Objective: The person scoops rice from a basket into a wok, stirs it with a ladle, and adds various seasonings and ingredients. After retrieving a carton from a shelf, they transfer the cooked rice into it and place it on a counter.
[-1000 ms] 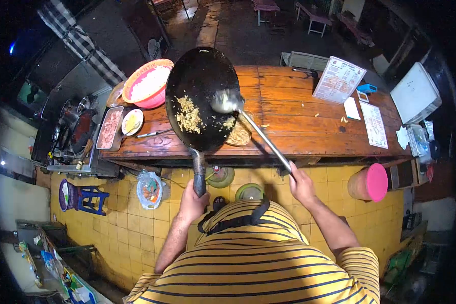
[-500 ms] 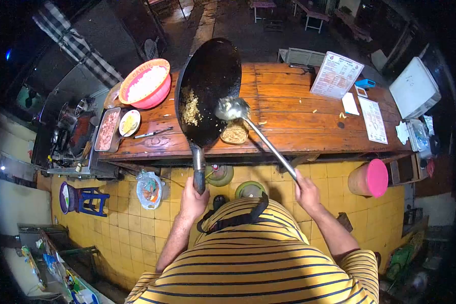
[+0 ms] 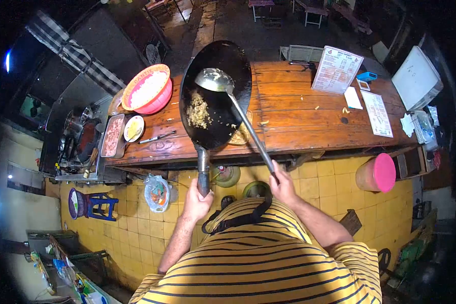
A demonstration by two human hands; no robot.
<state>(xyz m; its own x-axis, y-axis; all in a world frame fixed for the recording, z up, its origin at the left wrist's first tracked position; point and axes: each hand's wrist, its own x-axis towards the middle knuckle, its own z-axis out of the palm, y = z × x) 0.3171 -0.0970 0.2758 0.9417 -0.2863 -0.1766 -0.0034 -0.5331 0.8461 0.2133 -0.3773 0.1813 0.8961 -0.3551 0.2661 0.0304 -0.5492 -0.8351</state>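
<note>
My left hand (image 3: pixel 197 201) is wrapped round the handle of a black wok (image 3: pixel 215 55), which is tilted above the wooden counter. Chopped, light brown food (image 3: pixel 198 110) clings to the wok's left side. In my right hand (image 3: pixel 282 186) is the long handle of a metal ladle (image 3: pixel 213 80), its bowl over the upper part of the wok. Partly hidden behind the wok's right rim, a small container of brownish food (image 3: pixel 241 135) sits on the counter.
The wooden counter (image 3: pixel 294 124) holds a pink bowl of white rice (image 3: pixel 160 99), a metal tray of diced pink food (image 3: pixel 113 136), a small white bowl (image 3: pixel 134 128), a pen (image 3: pixel 157 137) and a standing menu (image 3: pixel 337 70). A lidded pink bucket (image 3: pixel 376 173) stands on the floor.
The ladle's bowl has moved up and left from near the small container to over the wok. My right hand has come left. The wok has shifted slightly right and now covers part of the container.
</note>
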